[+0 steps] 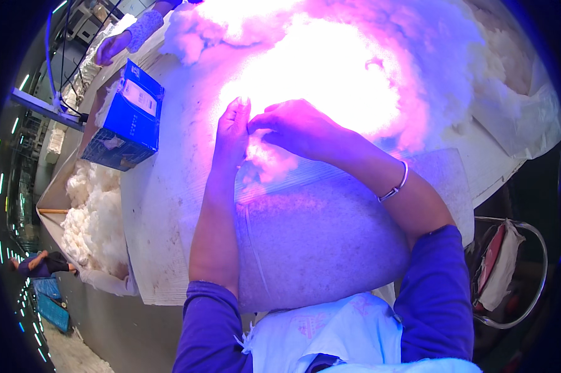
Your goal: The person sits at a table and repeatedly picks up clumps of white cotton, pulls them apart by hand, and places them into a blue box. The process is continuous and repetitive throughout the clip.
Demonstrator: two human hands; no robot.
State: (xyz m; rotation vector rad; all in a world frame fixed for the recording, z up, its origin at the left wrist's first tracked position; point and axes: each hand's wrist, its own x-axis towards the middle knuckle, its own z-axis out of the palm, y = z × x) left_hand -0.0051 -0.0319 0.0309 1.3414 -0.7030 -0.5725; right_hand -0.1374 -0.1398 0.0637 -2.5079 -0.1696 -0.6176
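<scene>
Under a strong pink-white glare, my two hands meet over the worktable. My left hand [232, 133] is closed with the thumb pointing up, against a tuft of white fluffy fibre [271, 163]. Bent across toward it, my right hand [299, 127] has its fingers pinched together at the left thumb and fingertips, over the same tuft. Just beyond my hands spreads a large heap of fluffy fibre [439, 56], its middle washed out by the light. Any small bit between the right fingertips is too bright to make out.
A blue cardboard box [128, 118] stands at the table's left edge. Below it, a large container holds white fibre [94, 217]. Another person's hand [114, 46] reaches in at the far left. A plastic bag [520, 121] lies right; a metal-framed chair [542, 267] stands lower right.
</scene>
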